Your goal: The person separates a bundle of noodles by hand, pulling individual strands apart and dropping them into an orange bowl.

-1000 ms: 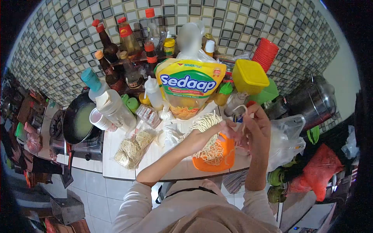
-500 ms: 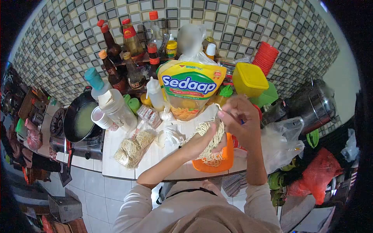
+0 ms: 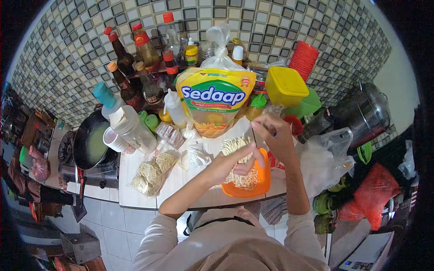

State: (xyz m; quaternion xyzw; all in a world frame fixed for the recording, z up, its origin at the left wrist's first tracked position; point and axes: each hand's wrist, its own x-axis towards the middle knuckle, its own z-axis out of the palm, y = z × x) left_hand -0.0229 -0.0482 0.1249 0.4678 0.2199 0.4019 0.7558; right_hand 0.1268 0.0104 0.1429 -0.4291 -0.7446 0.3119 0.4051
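My left hand [image 3: 224, 166] is wrapped round a bundle of pale noodles [image 3: 235, 145] above an orange plastic container [image 3: 263, 174]. More loose noodles [image 3: 247, 181] lie in that container, under the hand. Just to the right of the bundle and slightly higher, my right hand [image 3: 272, 131] has its fingers curled with the tips pinched together; anything between them is too small to name. A clear bag of noodle nests [image 3: 155, 174] lies on the table to the left.
A yellow Sedaap pouch [image 3: 214, 101] stands behind my hands, with sauce bottles [image 3: 125, 58] along the tiled wall. On the left stove sits a wok [image 3: 92, 142] with cloudy liquid. A yellow tub [image 3: 285, 86], stacked red cups [image 3: 304, 61] and a plastic bag [image 3: 325, 158] are at right.
The noodles that stretched between my hands now sit gathered in my left hand. My right hand has come away slightly from the bundle. The view has shifted a little.
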